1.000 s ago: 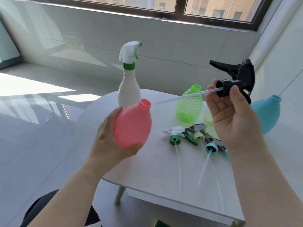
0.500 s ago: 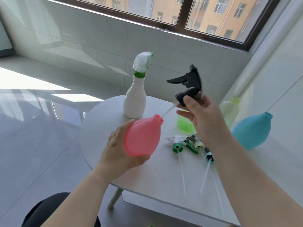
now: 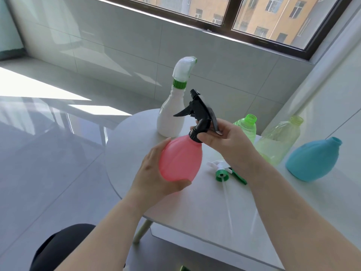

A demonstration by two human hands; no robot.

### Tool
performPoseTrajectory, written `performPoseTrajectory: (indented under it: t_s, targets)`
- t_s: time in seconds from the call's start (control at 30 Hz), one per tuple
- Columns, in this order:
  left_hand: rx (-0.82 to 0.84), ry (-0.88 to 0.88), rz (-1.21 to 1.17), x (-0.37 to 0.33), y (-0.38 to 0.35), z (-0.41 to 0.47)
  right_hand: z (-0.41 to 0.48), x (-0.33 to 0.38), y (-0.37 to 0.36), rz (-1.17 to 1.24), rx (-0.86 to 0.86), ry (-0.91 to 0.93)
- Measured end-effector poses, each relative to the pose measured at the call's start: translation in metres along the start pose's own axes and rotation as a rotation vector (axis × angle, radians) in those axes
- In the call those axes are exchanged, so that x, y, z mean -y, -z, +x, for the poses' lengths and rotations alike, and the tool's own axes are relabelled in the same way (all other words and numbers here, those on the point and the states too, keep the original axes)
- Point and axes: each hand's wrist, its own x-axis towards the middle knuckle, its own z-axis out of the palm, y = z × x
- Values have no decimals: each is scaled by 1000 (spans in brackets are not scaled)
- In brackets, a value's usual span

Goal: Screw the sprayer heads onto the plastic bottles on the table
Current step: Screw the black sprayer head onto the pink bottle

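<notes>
My left hand [image 3: 154,173] grips a pink bottle [image 3: 180,159] from its left side, holding it tilted above the table. A black sprayer head [image 3: 201,114] sits on the pink bottle's neck, its tube hidden inside. My right hand [image 3: 228,141] pinches the black collar at the neck. A white-and-green sprayer head [image 3: 221,172] lies loose on the table [image 3: 195,210] under my right forearm, its clear tube pointing toward me. Other loose heads are hidden by my arm.
A white bottle with a white-and-green sprayer [image 3: 172,106] stands at the table's far edge. Open-necked bottles stand at the right: a green one [image 3: 247,127], a pale yellow-green one [image 3: 281,141] and a teal one [image 3: 312,160]. The wall is close on the right.
My right hand brought the black sprayer head down and left, feeding its tube into the pink bottle; the head now sits on the neck. The camera view shifted too.
</notes>
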Motion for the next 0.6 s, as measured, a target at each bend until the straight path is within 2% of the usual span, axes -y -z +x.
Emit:
performPoseTrajectory:
  t_s: [0.1, 0.2, 0.33, 0.5, 0.6]
  targets:
    - [-5, 2, -21, 0, -1, -1, -1, -3, -6, 14, -28, 35]
    - [-11, 19, -34, 2, -2, -2, 0, -9, -16, 48, -127, 44]
    - [-8, 42, -49, 3, -1, -3, 4, -15, -30, -75, -246, 29]
    - [4, 62, -73, 4, 2, -3, 0, -9, -27, -91, 24, 75]
    - [15, 82, -76, 4, 1, -3, -1, -8, -21, -97, 65, 70]
